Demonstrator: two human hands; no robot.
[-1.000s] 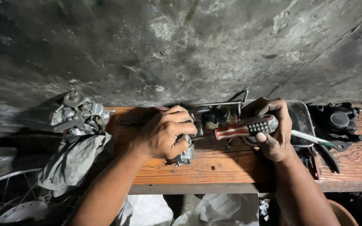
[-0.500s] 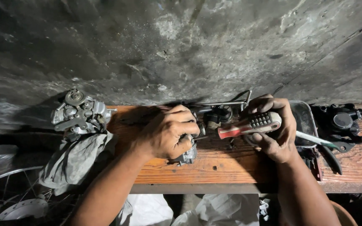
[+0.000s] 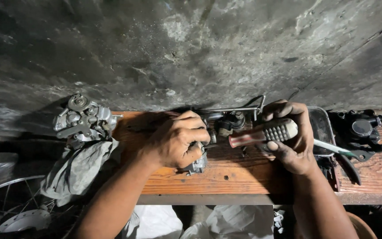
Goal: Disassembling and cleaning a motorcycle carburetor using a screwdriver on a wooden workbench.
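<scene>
Left hand (image 3: 175,141) is clamping a carburetor (image 3: 196,164) at frame center, right hand (image 3: 293,139) is gripping a screwdriver (image 3: 264,132) beside it on the bench (image 3: 244,177).

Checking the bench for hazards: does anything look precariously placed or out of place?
Yes. The carburetor at the bench's left end sits on a grey rag that droops over the edge, so its footing looks unsteady. Pliers at the right also lie close to the front edge.

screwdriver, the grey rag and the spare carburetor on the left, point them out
screwdriver (image 3: 266,132), head view, on its grey ribbed handle
grey rag (image 3: 78,170), head view, on its crumpled middle
spare carburetor (image 3: 81,118), head view, on its metal body
</scene>
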